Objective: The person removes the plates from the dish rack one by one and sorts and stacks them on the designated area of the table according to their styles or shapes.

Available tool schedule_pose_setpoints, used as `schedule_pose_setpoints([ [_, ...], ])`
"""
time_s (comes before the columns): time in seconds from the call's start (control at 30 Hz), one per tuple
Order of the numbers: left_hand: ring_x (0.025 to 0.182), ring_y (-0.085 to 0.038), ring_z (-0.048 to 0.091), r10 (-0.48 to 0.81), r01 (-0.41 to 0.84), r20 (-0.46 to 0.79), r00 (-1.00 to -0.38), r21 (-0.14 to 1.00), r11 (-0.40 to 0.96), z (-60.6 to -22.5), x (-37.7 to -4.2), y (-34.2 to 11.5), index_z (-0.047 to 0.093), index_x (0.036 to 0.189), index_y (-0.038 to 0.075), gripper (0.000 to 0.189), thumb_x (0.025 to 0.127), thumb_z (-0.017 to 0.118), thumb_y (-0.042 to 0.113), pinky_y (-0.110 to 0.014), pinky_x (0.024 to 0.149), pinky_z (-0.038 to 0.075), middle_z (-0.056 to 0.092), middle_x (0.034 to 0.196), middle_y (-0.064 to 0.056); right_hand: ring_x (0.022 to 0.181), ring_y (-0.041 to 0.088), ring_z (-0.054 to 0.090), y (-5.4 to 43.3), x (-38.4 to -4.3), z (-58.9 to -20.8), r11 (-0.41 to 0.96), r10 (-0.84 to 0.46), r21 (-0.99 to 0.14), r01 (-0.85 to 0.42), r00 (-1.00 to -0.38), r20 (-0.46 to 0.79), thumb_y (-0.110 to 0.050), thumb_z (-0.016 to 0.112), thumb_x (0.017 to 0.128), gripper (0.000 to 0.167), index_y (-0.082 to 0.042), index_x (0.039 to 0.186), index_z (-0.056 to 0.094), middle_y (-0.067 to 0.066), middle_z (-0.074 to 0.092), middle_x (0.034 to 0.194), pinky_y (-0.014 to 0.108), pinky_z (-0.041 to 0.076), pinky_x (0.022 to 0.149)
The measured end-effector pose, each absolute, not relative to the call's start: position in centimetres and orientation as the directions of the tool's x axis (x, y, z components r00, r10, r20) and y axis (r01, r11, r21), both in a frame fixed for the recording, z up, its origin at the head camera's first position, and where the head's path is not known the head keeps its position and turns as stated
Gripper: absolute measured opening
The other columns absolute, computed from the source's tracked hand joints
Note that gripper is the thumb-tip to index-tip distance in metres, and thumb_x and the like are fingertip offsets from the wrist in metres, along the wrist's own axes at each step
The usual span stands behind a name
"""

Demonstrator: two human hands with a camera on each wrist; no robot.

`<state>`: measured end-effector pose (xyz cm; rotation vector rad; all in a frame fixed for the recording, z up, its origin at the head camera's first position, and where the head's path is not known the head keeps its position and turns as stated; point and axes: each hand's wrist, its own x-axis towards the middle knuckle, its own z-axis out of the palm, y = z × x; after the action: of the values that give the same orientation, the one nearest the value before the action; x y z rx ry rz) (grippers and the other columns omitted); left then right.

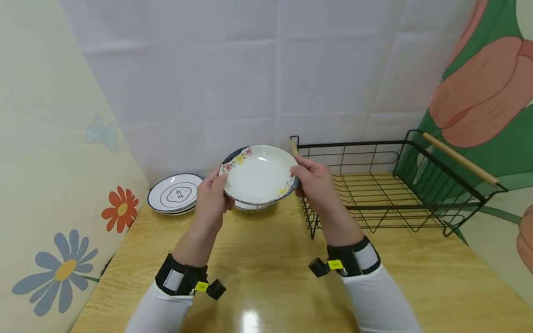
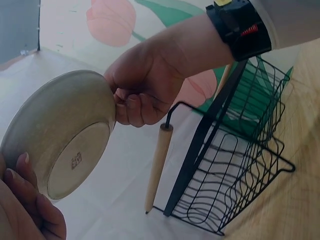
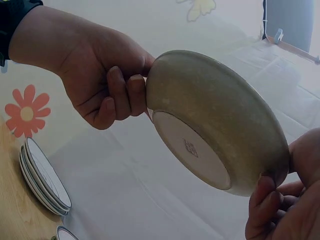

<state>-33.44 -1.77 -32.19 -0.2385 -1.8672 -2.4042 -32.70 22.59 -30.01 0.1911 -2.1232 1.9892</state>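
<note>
A white dish [image 1: 262, 178] with a flowered, dark blue-edged rim is held up between both hands, tilted so its inside faces the head camera. My left hand [image 1: 211, 194] grips its left rim, thumb on top. On the opposite side my right hand [image 1: 314, 180] pinches the rim, thumb over the edge and fingers beneath. Both wrist views show the dish's underside [image 2: 82, 130], with a small stamp inside the foot ring. Behind and below the dish, another patterned dish [image 1: 250, 206] on the table is mostly hidden.
Several stacked white plates [image 1: 175, 194] with blue rims stand at the back left of the wooden table [image 1: 258, 259]. At the right is a black wire basket [image 1: 374, 185] with wooden handles [image 1: 460, 157]. White cloth [image 1: 200, 83] hangs behind.
</note>
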Motion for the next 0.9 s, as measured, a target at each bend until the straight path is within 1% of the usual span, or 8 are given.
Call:
schedule_pose_setpoints([
  [0.13, 0.048, -0.008, 0.048, -0.005, 0.170, 0.174, -0.985, 0.959, -0.227, -31.7, -34.7, -2.5, 0.052, 0.152, 0.021, 0.045, 0.108, 0.045, 0.023, -0.020, 0.047, 0.041, 0.067, 0.073, 0.003, 0.051, 0.008, 0.050, 20.9, -34.1, -29.8, 0.057, 0.139, -0.965, -0.254, -0.956, 0.260, -0.018, 0.056, 0.103, 0.042, -0.012, 0.144, 0.060, -0.002, 0.067, 0.073, 0.021, 0.042, 0.047],
  [0.23, 0.050, -0.008, 0.049, -0.021, 0.187, 0.186, -0.982, 0.964, -0.188, -31.3, -35.5, -3.1, 0.052, 0.152, 0.024, 0.044, 0.108, 0.044, 0.025, -0.019, 0.048, 0.041, 0.070, 0.080, 0.002, 0.050, 0.007, 0.048, 19.6, -35.0, -29.7, 0.009, 0.197, -0.965, -0.264, -0.945, 0.260, -0.017, 0.055, 0.103, 0.042, -0.010, 0.144, 0.060, -0.001, 0.066, 0.074, 0.020, 0.041, 0.046],
  [0.43, 0.053, -0.007, 0.050, -0.067, 0.203, 0.196, -0.978, 0.972, -0.121, -30.9, -38.0, -3.9, 0.049, 0.153, 0.027, 0.045, 0.109, 0.042, 0.027, -0.018, 0.049, 0.042, 0.071, 0.088, 0.001, 0.048, 0.004, 0.043, 16.9, -37.9, -30.0, -0.106, 0.335, -0.948, -0.299, -0.909, 0.249, -0.016, 0.055, 0.102, 0.039, -0.006, 0.139, 0.063, 0.012, 0.075, 0.103, 0.016, 0.035, 0.044],
  [0.53, 0.053, -0.007, 0.051, -0.084, 0.184, 0.175, -0.981, 0.976, -0.114, -31.6, -39.8, -4.1, 0.046, 0.155, 0.025, 0.046, 0.110, 0.042, 0.027, -0.018, 0.049, 0.042, 0.070, 0.087, 0.001, 0.057, 0.002, 0.049, 16.0, -39.6, -30.6, -0.116, 0.371, -0.954, -0.276, -0.903, 0.216, -0.016, 0.055, 0.103, 0.038, -0.003, 0.138, 0.063, 0.017, 0.073, 0.120, 0.015, 0.042, 0.051],
  [0.6, 0.054, -0.007, 0.052, -0.089, 0.153, 0.144, -0.986, 0.983, -0.101, -32.4, -41.0, -4.1, 0.046, 0.156, 0.024, 0.046, 0.110, 0.043, 0.029, -0.018, 0.049, 0.042, 0.068, 0.086, 0.002, 0.069, 0.005, 0.056, 15.9, -40.7, -31.4, -0.103, 0.383, -0.965, -0.241, -0.905, 0.186, -0.018, 0.056, 0.103, 0.039, -0.002, 0.138, 0.063, 0.019, 0.070, 0.128, 0.017, 0.048, 0.062],
  [0.67, 0.055, -0.007, 0.053, -0.088, 0.119, 0.113, -0.990, 0.990, -0.072, -33.5, -42.3, -4.1, 0.046, 0.156, 0.023, 0.046, 0.110, 0.042, 0.030, -0.018, 0.050, 0.042, 0.068, 0.086, 0.003, 0.092, 0.011, 0.065, 16.0, -41.7, -32.5, -0.074, 0.386, -0.976, -0.204, -0.908, 0.160, -0.019, 0.056, 0.104, 0.040, -0.001, 0.139, 0.062, 0.018, 0.067, 0.134, 0.021, 0.055, 0.081],
  [0.8, 0.057, -0.010, 0.055, -0.077, 0.057, 0.056, -0.995, 0.998, -0.013, -35.9, -44.3, -3.6, 0.048, 0.154, 0.023, 0.045, 0.109, 0.043, 0.029, -0.020, 0.049, 0.040, 0.067, 0.084, 0.001, 0.132, 0.026, 0.060, 16.6, -43.3, -35.0, -0.009, 0.381, -0.989, -0.146, -0.915, 0.132, -0.018, 0.054, 0.105, 0.041, 0.000, 0.140, 0.060, 0.019, 0.062, 0.143, 0.036, 0.051, 0.110],
  [0.9, 0.059, -0.012, 0.054, -0.070, 0.040, 0.042, -0.997, 0.999, 0.029, -37.5, -45.5, -3.3, 0.051, 0.152, 0.021, 0.045, 0.108, 0.043, 0.026, -0.020, 0.049, 0.038, 0.066, 0.086, -0.003, 0.138, 0.030, 0.056, 17.1, -44.1, -36.7, 0.041, 0.376, -0.993, -0.110, -0.919, 0.117, -0.019, 0.053, 0.105, 0.040, -0.001, 0.140, 0.061, 0.019, 0.061, 0.145, 0.042, 0.047, 0.114],
])
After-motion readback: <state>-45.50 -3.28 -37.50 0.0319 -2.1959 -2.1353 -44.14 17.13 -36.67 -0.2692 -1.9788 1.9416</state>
